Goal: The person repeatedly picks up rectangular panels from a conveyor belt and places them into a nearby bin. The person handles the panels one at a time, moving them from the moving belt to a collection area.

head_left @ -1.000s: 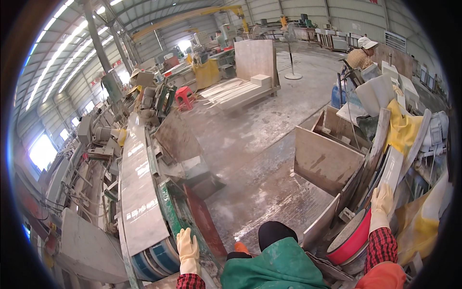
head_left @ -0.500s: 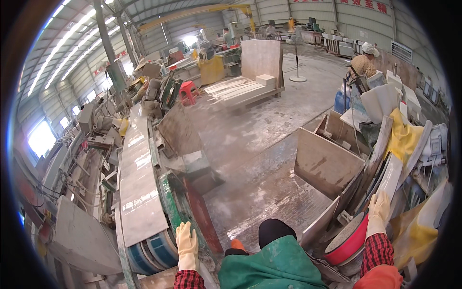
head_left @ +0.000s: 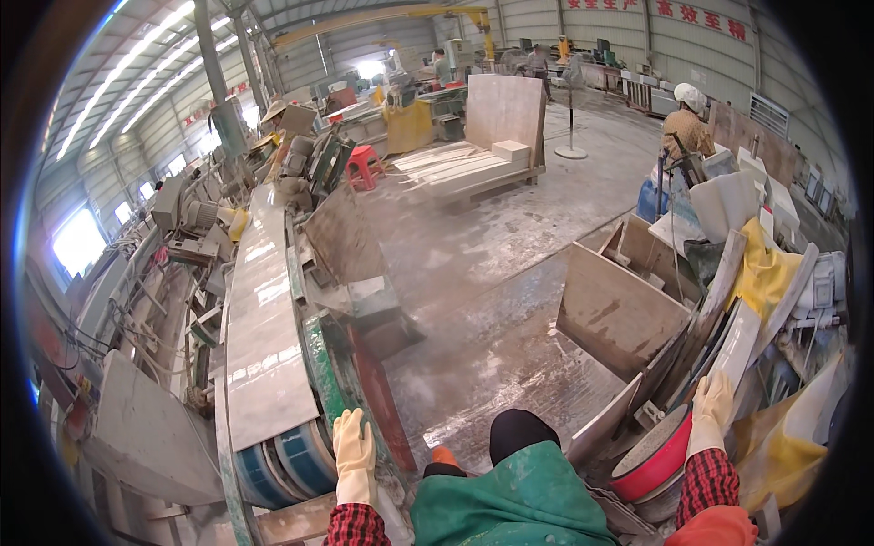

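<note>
My left hand, in a cream rubber glove, rests on the edge of a green machine frame. Its fingers are stretched out, with nothing in them. Just left of it are blue rollers, and a long pale stone slab lies along the conveyor there. On the right side my right hand, gloved alike, lies with fingers extended at the near end of a long whitish strip. Close by its wrist is a round drum with a red rim. What lies under that palm is hidden.
Brown boards stand upright ahead on the right. Wet floor runs between the two machines. Farther off are a pallet of pale slabs, a red stool and a person in a white cap.
My view has shifted slightly, so the background sits a little lower and farther right. Both hands stay in nearly the same places.
</note>
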`<state>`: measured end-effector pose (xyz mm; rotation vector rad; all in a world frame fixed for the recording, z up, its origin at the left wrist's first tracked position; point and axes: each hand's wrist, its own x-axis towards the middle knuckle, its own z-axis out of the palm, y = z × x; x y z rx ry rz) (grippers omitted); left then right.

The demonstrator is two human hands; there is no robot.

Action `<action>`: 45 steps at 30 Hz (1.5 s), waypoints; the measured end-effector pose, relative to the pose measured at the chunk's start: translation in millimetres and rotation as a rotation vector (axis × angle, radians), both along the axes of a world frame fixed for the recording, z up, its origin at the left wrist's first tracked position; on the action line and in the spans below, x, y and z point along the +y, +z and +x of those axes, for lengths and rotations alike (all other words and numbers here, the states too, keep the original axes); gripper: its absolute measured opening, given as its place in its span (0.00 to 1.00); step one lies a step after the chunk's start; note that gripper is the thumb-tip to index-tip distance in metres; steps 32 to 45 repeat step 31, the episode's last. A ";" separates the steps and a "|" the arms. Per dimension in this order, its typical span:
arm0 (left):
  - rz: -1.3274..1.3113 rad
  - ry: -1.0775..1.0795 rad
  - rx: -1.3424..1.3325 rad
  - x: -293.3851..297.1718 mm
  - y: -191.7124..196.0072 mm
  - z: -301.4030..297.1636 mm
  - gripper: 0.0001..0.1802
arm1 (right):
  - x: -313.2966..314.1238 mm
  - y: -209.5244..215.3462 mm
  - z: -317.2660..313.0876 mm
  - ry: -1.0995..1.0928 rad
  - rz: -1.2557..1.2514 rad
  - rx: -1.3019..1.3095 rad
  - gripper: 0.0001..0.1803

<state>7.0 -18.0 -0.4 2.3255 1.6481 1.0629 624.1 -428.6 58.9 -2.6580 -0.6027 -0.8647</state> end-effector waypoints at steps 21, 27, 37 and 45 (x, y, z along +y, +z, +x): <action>-0.038 0.026 -0.067 -3.3 11.1 0.3 0.18 | 4.8 3.3 -29.9 -0.015 -0.017 0.033 0.17; -0.036 -0.014 -0.082 -2.3 12.2 1.7 0.18 | -9.1 -18.2 -16.3 -0.029 -0.059 -0.031 0.15; 0.020 -0.014 -0.077 0.8 5.1 -3.0 0.18 | -5.4 -8.5 -29.3 -0.031 -0.071 0.052 0.22; 0.020 -0.014 -0.077 0.8 5.1 -3.0 0.18 | -5.4 -8.5 -29.3 -0.031 -0.071 0.052 0.22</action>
